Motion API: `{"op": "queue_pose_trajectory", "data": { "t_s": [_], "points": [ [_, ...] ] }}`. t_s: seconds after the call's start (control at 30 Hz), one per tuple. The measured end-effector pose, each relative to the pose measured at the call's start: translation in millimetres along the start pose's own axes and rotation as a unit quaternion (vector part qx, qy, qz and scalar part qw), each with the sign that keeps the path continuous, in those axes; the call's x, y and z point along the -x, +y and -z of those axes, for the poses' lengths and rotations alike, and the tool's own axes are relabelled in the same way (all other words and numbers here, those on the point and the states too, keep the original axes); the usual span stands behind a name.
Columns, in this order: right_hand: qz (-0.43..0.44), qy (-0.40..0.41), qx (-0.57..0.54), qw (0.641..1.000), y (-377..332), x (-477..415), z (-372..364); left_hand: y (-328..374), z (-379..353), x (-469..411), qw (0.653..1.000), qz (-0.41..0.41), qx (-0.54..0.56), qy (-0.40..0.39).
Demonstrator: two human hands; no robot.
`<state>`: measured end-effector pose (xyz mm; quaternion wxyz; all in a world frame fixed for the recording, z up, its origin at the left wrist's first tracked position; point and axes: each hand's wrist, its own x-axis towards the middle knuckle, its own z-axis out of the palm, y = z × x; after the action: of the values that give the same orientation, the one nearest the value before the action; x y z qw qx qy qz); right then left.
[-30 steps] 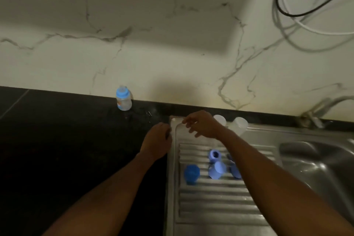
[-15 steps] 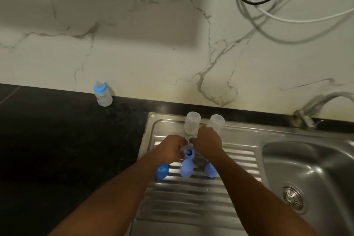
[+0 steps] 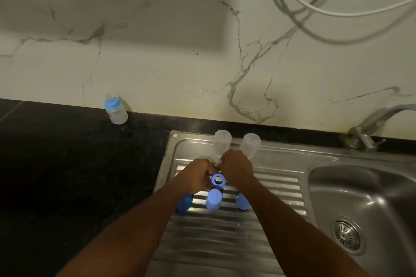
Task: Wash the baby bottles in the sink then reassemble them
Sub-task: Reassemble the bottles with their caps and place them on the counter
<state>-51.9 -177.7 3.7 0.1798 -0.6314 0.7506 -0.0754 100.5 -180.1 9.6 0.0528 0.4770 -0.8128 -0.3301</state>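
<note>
drainboard: two clear bottles inverted | counter: assembled bottle

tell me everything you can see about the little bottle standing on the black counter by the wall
The small baby bottle stands assembled on the black counter, at the foot of the marbled wall. Its body looks like translucent plastic, with a faint reddish print low on one side. A blue screw collar and a clear teat top it. Only the counter plainly touches it. Whether it touches the wall, or holds anything, cannot be told.
</note>
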Motion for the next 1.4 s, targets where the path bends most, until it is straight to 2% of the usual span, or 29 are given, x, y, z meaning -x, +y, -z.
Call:
{"op": "queue_pose_trajectory", "data": {
  "t_s": [0.33, 0.43, 0.57, 0.6, 0.67, 0.73, 0.77, 0.83, 0.9, 1.0, 1.1, 1.2, 1.27, 1.33, 1.4],
  "points": [
    [0.003, 0.012, 0.010, 1.000, -11.5, 16.0, 10.5, -11.7, 2.8, 6.2, 0.999, 0.005, 0.045, -0.003],
    [0.016, 0.026, 0.017, 0.999, -26.6, 25.4, 20.9, -26.3, 17.5, 16.8, 0.999, 0.021, 0.016, 0.028],
    [0.068, 0.057, 0.027, 0.996, -68.4, 41.5, 37.3, -48.2, 39.1, 34.0, 0.995, 0.063, 0.028, 0.078],
    [0.081, 0.037, 0.036, 0.995, -77.3, 45.0, 40.9, -51.0, 43.8, 37.2, 0.993, 0.070, 0.022, 0.090],
    [0.141, -0.074, 0.054, 0.986, -92.3, 52.3, 43.6, -54.7, 54.0, 43.0, 0.988, 0.078, -0.016, 0.129],
    [0.184, -0.211, 0.077, 0.957, -104.3, 64.7, 37.4, -56.8, 68.9, 50.9, 0.968, 0.120, -0.046, 0.218],
    [0.194, -0.243, 0.097, 0.946, -108.0, 73.3, 29.9, -60.0, 77.9, 54.0, 0.948, 0.155, -0.040, 0.274],
    [0.212, -0.241, 0.134, 0.938, -114.9, 86.9, 15.6, -75.1, 98.9, 57.9, 0.895, 0.242, 0.019, 0.375],
    [0.208, -0.212, 0.160, 0.941, -116.1, 90.3, 2.1, -98.6, 122.0, 56.8, 0.838, 0.321, 0.085, 0.432],
    [0.221, -0.190, 0.183, 0.939, -122.1, 89.4, 2.3, -137.0, 152.3, 48.6, 0.804, 0.352, 0.142, 0.457],
    [0.223, -0.044, 0.131, 0.965, -124.7, 83.1, 3.7, -171.8, 170.0, 34.5, 0.806, 0.319, 0.211, 0.451],
    [0.128, -0.083, 0.008, 0.988, -122.1, 79.2, -4.6, -194.8, 176.5, 15.6, 0.834, 0.257, 0.245, 0.422],
    [0.077, -0.051, -0.072, 0.993, -119.8, 71.9, -10.1, -202.5, 176.8, 5.6, 0.846, 0.227, 0.252, 0.411],
    [0.047, 0.011, -0.186, 0.981, -122.3, 69.5, -12.6, -206.7, 177.8, 2.1, 0.849, 0.216, 0.253, 0.410],
    [0.010, 0.033, -0.313, 0.949, -128.2, 66.8, -8.3, -204.6, 179.3, 7.0, 0.861, 0.195, 0.233, 0.407]
  ]
}}
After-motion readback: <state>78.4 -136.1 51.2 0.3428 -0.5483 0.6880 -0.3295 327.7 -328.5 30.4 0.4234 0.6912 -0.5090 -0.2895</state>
